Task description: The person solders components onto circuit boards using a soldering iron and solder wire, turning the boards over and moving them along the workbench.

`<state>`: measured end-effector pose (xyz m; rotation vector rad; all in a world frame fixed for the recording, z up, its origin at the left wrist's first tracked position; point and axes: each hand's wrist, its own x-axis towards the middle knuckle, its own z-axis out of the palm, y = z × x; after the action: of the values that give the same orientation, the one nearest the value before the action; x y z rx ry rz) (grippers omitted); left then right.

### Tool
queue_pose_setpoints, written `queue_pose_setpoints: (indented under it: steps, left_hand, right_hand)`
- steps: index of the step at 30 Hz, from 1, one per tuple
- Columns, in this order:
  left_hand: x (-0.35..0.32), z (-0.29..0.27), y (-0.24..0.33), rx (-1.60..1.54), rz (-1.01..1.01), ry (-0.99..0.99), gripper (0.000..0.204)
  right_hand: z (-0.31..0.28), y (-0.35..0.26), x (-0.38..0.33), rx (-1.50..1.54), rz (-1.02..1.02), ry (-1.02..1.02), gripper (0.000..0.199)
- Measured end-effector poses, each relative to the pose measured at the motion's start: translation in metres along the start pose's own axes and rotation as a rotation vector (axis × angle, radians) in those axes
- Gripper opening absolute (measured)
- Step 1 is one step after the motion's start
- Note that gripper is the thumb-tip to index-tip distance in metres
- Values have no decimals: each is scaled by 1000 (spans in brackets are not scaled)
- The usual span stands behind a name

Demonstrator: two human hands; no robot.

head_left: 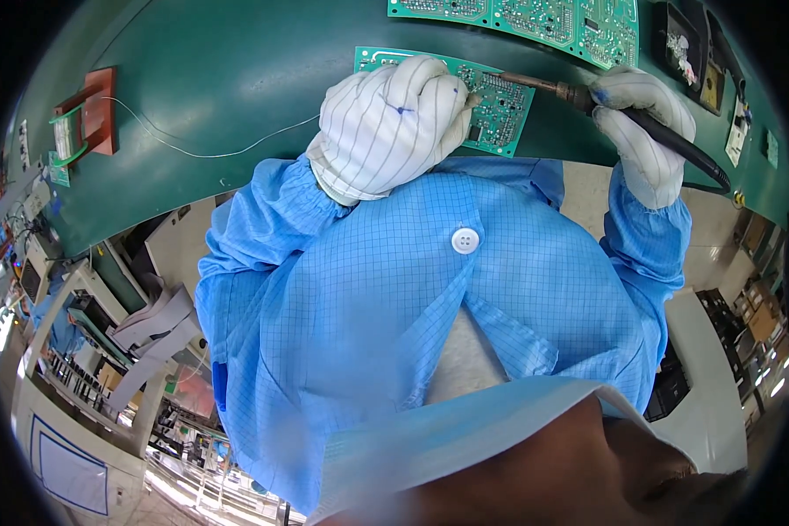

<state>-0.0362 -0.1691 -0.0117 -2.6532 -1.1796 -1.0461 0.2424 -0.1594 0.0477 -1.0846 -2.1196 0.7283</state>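
Observation:
A green circuit board [508, 118] lies on the green table close to my body. My left hand [394, 123], in a white striped glove, rests over its left and middle part with the fingers curled closed. A thin solder wire [223, 156] runs into this hand from the left; its end is hidden. In my right hand [649, 123], gloved alike, I grip a soldering iron [570, 92] by its dark handle. The iron's tip points left over the board's upper part; whether it touches cannot be told.
At the far left stands a reddish-brown holder [103, 110] with the solder spool [64, 138]. More green circuit boards [552, 24] lie beyond the one at my hands. A black tray [682, 48] holding pale bits sits at the far right. The table's [193, 79] near edge curves before me.

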Motion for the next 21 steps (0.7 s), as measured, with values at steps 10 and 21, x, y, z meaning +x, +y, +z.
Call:
queue_pose_setpoints:
  steps: [10, 21]
  left_hand:
    - [-5, 0, 1, 25, -4, -49, 22]
    - [-5, -1, 1, 13, -8, -28, 23]
  right_hand:
    - [-8, -6, 5, 76, 271, -38, 20]
    - [-5, -9, 3, -7, 125, -22, 16]
